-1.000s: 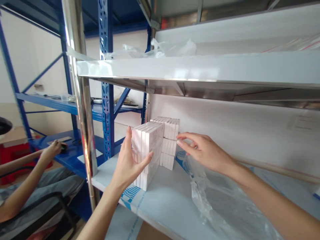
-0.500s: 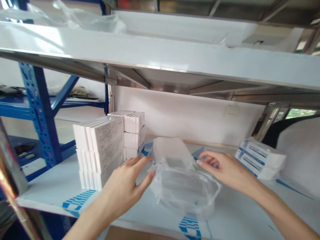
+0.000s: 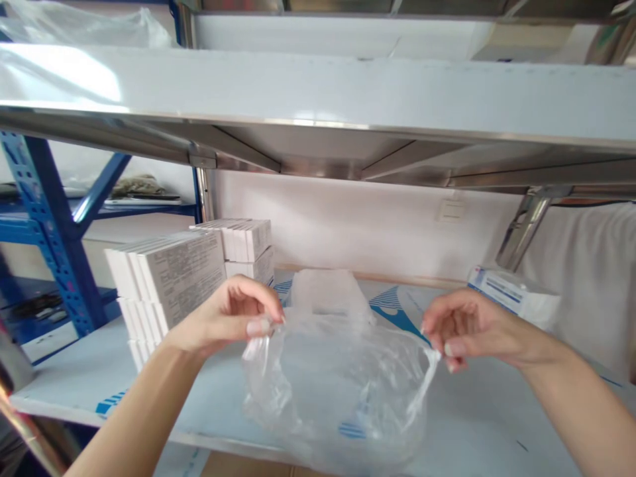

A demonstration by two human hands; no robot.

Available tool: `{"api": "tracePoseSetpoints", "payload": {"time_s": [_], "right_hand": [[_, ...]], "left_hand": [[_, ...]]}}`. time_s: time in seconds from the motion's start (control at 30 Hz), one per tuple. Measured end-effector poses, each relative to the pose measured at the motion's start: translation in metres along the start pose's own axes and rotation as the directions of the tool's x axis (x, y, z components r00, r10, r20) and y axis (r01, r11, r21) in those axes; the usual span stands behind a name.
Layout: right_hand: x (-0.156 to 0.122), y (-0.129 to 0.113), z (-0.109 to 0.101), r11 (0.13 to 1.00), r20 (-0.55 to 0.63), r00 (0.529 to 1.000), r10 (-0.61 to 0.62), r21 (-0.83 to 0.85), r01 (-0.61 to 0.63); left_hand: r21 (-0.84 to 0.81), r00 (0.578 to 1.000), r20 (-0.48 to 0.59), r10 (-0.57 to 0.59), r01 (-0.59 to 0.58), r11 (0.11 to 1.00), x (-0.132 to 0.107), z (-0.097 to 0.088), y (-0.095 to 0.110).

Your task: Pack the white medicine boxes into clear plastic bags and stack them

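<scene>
My left hand (image 3: 226,317) pinches one edge of a clear plastic bag (image 3: 330,391), and my right hand (image 3: 472,328) pinches the opposite edge. The bag hangs between them, its mouth spread, over the white shelf board (image 3: 94,371). A second clear plastic wrap (image 3: 325,291) lies behind it against the back. To the left stand stacked white printed cartons (image 3: 171,281), and a further stack (image 3: 243,248) stands behind them. My left wrist passes in front of the lower cartons. A flat pack of white-and-blue boxes (image 3: 511,295) lies at the right.
A steel-edged shelf (image 3: 318,93) runs overhead, close above my hands. Blue perforated racking (image 3: 47,218) stands at the left, and a steel upright (image 3: 203,192) rises behind the cartons. A white wall panel (image 3: 358,225) closes the back.
My hands have left the cartons and now pinch the bag's opposite edges, raising it and spreading its mouth. The view has swung right and lower, and the white-and-blue pack looks partly hidden.
</scene>
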State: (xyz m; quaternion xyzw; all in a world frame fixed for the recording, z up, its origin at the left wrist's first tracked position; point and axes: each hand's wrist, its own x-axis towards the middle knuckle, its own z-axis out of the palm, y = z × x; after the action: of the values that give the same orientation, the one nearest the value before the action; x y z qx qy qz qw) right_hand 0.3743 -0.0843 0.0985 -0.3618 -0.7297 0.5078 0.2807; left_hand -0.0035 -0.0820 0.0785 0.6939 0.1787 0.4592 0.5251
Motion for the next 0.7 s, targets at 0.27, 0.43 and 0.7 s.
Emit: {"api": "tracePoseSetpoints", "payload": {"time_s": [0.27,0.43,0.7], "right_hand": [[0.052,0.012,0.0,0.982,-0.31,0.941,-0.138,0.084,0.172],[0.082,0.039,0.034,0.989,-0.204,0.969,-0.141,0.016,0.148],[0.098,0.071,0.031,0.984,-0.456,0.882,-0.119,0.065,0.167]], "left_hand": [[-0.014,0.954,-0.213,-0.211,0.213,0.977,0.076,0.018,-0.033],[-0.034,0.955,-0.139,-0.261,0.259,0.965,0.097,0.034,-0.078],[0.025,0.974,-0.169,-0.154,0.16,0.987,0.086,0.038,-0.094]]}}
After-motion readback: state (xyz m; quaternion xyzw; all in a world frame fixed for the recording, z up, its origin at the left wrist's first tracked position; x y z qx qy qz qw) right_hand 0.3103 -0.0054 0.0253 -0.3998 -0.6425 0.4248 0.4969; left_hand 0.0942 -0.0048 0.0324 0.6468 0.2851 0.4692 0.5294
